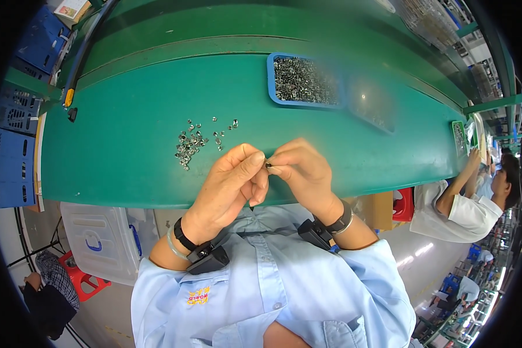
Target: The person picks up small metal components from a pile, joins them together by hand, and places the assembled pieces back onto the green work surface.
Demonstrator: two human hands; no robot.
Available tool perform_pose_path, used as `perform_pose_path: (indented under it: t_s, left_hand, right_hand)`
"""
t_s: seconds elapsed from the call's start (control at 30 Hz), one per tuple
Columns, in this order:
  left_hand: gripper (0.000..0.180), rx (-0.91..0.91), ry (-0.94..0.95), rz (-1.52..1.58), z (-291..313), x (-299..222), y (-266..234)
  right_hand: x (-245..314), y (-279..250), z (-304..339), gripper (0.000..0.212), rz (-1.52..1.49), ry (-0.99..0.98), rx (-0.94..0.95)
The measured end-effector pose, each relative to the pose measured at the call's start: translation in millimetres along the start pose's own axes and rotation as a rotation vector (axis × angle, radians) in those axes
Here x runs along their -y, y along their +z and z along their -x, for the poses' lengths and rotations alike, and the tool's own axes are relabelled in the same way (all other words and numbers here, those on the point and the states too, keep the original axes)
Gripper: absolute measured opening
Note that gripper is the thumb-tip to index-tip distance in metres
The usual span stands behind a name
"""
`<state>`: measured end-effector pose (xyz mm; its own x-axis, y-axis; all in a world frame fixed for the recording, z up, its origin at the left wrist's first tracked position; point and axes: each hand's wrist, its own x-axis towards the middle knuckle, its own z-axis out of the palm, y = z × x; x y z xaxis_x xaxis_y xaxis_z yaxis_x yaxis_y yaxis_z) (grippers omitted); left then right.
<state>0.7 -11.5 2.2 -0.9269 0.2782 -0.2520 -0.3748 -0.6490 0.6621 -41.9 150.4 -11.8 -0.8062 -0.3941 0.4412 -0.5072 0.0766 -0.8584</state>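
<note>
Both my hands meet close together over the near edge of the green table (127, 168). My right hand (305, 176) pinches a small black part (268, 165) between thumb and fingertips. My left hand (229, 181) is closed, its thumb and forefinger pressed together right beside that part; whatever is between them is hidden. Just beyond my left hand lies a loose scatter of small shiny metal pieces (189, 145), with a few strays to its right. Farther back, a blue tray (271, 84) is filled with many similar small metal pieces.
A blurred patch covers the tray's right side. At the table's far right stands a small green tray (459, 138), near a co-worker in a white top (470, 211). Below the left edge sits a translucent lidded box (98, 238), with a red stool (86, 281) beside it.
</note>
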Motion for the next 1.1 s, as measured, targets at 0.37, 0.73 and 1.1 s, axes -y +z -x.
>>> perform_pose_path:
  t_s: [0.37, 0.73, 1.1]
  left_hand:
    - [0.019, -0.038, 0.022, -0.034, -0.5, 3.9, 1.4]
    - [0.016, -0.036, 0.093, -0.057, -2.3, 4.8, 0.8]
    - [0.013, -0.076, 0.044, -0.058, 12.5, 2.6, -28.1]
  right_hand:
    - [-3.7, 1.5, -0.3, 0.014, 0.011, -0.009, 0.0]
    - [1.6, 3.1, -4.4, 0.01, -0.01, 0.029, -0.056]
    - [-37.8, -68.0, -81.0, 0.014, 0.711, -0.002, -0.066]
